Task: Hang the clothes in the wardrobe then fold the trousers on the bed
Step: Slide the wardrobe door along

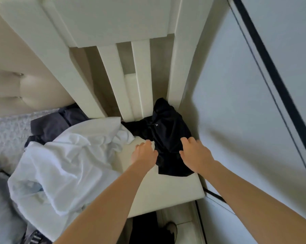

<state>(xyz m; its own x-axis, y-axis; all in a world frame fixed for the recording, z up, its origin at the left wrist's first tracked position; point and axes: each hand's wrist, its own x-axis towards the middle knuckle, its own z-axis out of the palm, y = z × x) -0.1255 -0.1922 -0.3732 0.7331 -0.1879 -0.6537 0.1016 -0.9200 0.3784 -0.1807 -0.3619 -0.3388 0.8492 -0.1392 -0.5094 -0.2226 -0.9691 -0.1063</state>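
Both hands open, fingers spread: left hand (pixel 145 152) at the black garment's (pixel 168 131) left edge, right hand (pixel 194 154) on it. Garment at bedside stand's (pixel 166 189) right edge; white shirt (pixel 67 159) crowds left.

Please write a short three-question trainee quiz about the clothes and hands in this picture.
1. True or false: both hands are reaching to the black garment.
2. Which garment lies left of it? A white B red C green
3. Fill in: the dark grey garment lies partly under the ____ one.

Key: 1 true: left hand and right hand are at its edges. 2 A, the white garment. 3 white.
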